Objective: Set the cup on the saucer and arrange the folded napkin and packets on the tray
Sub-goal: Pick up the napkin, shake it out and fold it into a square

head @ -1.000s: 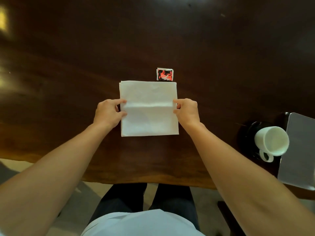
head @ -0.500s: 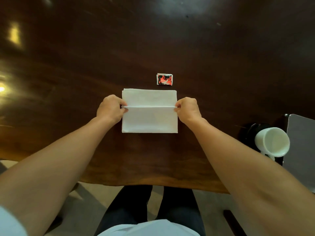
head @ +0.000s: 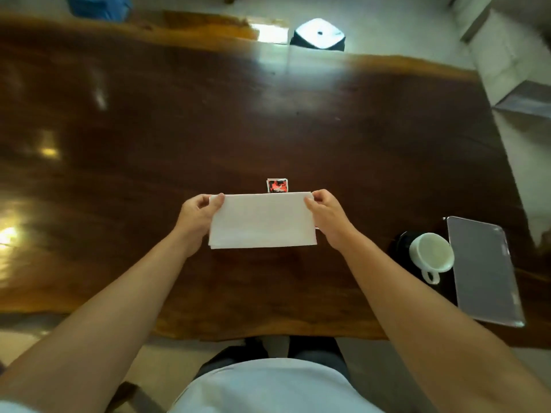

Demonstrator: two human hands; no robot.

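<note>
- Dark, glossy wooden bench with a pale raw edge, filling most of the view and carrying every item below.
- Grey rectangular tray with rounded corners, flat at the right end of the bench, its surface bare.
- White napkin, folded into a wide rectangle, at the middle of the bench; far edge lifted between the two hands, near edge low by the wood — touching it or not, cannot tell.
- Left hand at the napkin's far left corner, grip pinched shut on the paper, thumb on top.
- Right hand at the far right corner, grip likewise closed on the napkin, forearm reaching in from the lower right.
- White cup just left of the tray, upright, handle turned toward the near edge, apparently empty.
- Black saucer, mostly covered by the cup — only its left rim showing; cup seems to sit on it, though not centred.
- Small red, black and white packet lying flat just beyond the napkin's far edge, its near side hidden behind the raised paper; well apart from the tray.
</note>
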